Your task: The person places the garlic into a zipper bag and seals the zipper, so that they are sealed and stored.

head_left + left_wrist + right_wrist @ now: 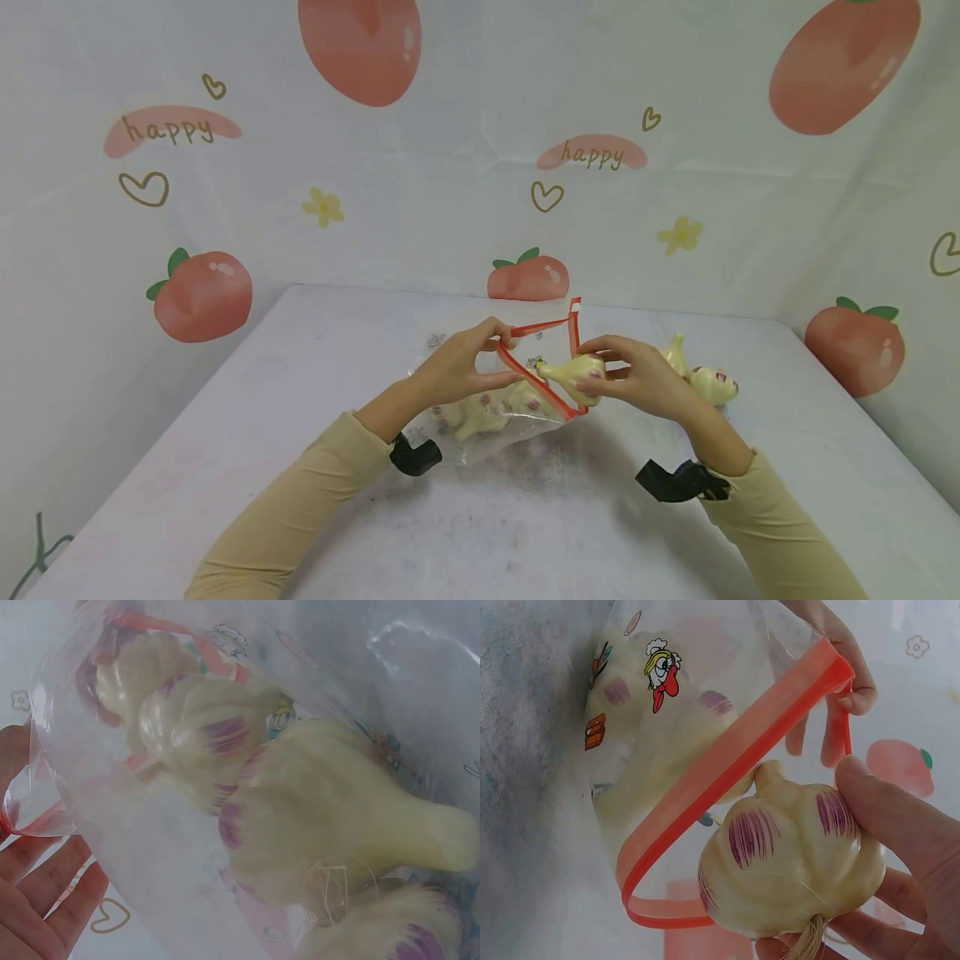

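Observation:
A clear zip bag (517, 432) with a red zip edge (727, 765) and small cartoon prints lies tilted over the table, its mouth spread toward the right. My left hand (459, 368) pinches the bag's rim at the upper left of the mouth. Between the thumb and fingers of my right hand (647, 382) is a garlic bulb (787, 847), cream with purple streaks and a tuft of roots. Its stem points into the bag mouth, with the round end still outside. Inside the bag sit several more garlic bulbs (300, 817), seen through the film.
Two garlic bulbs (714, 386) lie on the white table (360, 533) beyond my right wrist. A white cloth backdrop (450, 167) printed with peaches, hearts and flowers stands behind the table. Each wrist carries a black camera mount (678, 482).

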The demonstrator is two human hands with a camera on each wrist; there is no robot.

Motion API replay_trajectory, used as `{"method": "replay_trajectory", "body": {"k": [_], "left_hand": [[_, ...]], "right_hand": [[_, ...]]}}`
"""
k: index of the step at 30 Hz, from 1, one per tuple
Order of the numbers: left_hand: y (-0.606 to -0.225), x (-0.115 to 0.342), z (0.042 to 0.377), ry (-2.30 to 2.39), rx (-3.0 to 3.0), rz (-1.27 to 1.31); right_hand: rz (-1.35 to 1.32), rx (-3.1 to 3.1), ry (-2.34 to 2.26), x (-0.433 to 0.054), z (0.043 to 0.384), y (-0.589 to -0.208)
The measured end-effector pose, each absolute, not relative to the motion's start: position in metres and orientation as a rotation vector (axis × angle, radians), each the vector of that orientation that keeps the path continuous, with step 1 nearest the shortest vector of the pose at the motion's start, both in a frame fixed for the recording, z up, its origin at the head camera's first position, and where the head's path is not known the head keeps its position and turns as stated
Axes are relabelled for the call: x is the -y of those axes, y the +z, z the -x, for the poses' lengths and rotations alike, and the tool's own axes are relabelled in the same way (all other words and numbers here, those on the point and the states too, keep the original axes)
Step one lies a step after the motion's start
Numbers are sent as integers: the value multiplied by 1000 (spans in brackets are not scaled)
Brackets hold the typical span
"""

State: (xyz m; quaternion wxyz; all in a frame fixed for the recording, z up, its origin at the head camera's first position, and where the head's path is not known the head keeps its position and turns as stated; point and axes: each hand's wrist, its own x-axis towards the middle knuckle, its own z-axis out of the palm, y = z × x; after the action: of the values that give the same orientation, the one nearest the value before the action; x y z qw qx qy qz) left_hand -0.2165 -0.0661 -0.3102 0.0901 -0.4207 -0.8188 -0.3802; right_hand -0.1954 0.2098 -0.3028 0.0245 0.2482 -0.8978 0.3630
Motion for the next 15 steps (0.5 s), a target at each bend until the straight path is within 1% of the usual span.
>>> {"method": "replay_trajectory", "body": {"k": [15], "left_hand": [[-312, 65, 218, -1135, 2423, 1264]], "right_hand": [[-755, 2790, 1174, -204, 195, -304]]}}
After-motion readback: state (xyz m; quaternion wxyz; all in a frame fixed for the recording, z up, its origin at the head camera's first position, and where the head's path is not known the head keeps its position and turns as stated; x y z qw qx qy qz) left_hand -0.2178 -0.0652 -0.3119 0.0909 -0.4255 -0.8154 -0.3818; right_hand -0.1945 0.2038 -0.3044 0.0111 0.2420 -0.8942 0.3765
